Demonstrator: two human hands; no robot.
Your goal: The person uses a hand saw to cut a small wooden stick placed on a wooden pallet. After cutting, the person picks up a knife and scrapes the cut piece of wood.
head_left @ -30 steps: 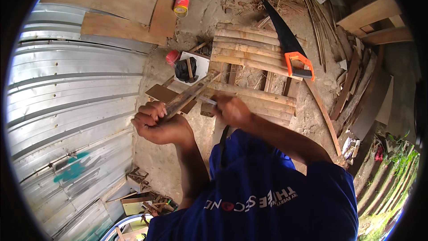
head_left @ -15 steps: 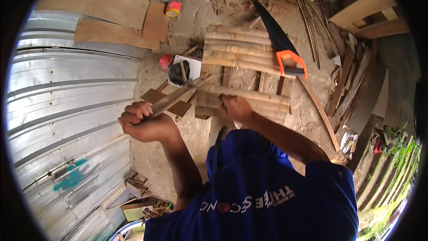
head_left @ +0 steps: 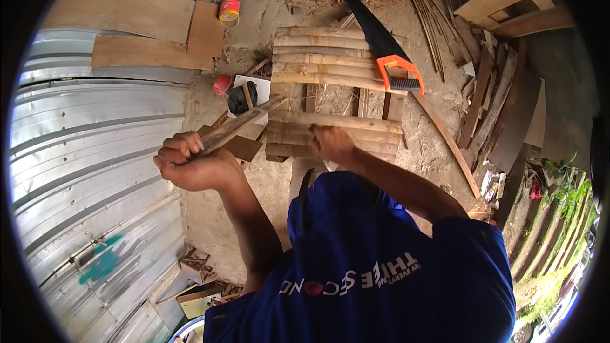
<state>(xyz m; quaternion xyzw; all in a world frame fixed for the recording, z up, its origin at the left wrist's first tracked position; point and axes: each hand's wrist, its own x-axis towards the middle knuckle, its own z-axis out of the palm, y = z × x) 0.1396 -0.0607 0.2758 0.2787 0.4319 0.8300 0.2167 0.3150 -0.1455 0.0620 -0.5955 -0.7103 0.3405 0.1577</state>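
Observation:
My left hand (head_left: pixel 194 162) is wrapped round the near end of a bamboo strip (head_left: pixel 238 127), which slants up to the right. Its far end lies by the left side of a low bamboo-slat bench (head_left: pixel 337 133). My right hand (head_left: pixel 335 145) is closed at the bench's near slats. Whatever its fingers pinch, if anything, is hidden. Across the far slats (head_left: pixel 318 57) rests a hand saw (head_left: pixel 375 28) with a black blade and orange handle. Between the near and far slats is a wide gap where the crosspieces (head_left: pixel 363 101) show.
A corrugated metal wall (head_left: pixel 95 133) runs along the left. Left of the bench lie a black plastic bag (head_left: pixel 241 97) and a red container (head_left: pixel 222 84); a paint can (head_left: pixel 229 9) stands farther off. A long wooden strip (head_left: pixel 448 143) and stacked boards (head_left: pixel 489 101) lie right.
The whole scene has shifted a little left and up in the picture. Both hands keep nearly the same places relative to the bench, the left still gripping the bamboo strip.

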